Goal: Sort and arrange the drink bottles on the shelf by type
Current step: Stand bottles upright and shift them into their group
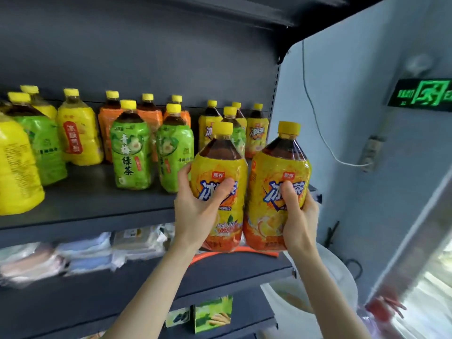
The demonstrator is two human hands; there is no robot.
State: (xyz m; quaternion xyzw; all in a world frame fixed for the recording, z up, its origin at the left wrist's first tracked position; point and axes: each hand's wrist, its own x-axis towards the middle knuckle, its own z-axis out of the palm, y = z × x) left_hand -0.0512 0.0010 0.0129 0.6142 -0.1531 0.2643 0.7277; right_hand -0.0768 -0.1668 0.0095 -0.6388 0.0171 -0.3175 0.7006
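Two bare forearms rise from the bottom of the view, each ending in a hand wrapped round a big drink bottle. On the left hand the thumb lies across the front label of the left iced tea bottle and the fingers curl round its far side. The right hand grips the right iced tea bottle the same way, thumb on the label. Both bottles are upright, side by side and touching or nearly so. They are held in the air in front of the shelf, at its front edge near the right end, not standing on it.

Both look full of dark tea up to the shoulder, so they are probably heavy for a one-handed hold. The glossy plastic sleeve is likely slippery, and the thin wall should give a little under a squeeze. The wide middle, where the hands are now, seems the safest place to grip; the narrow neck under the yellow cap would strain the fingers with this much weight.

Matching iced tea bottles stand at the back right corner of the shelf. Green tea bottles stand nearer the front edge towards the middle, with orange-labelled bottles behind them. The two held bottles probably belong with the group at the right.
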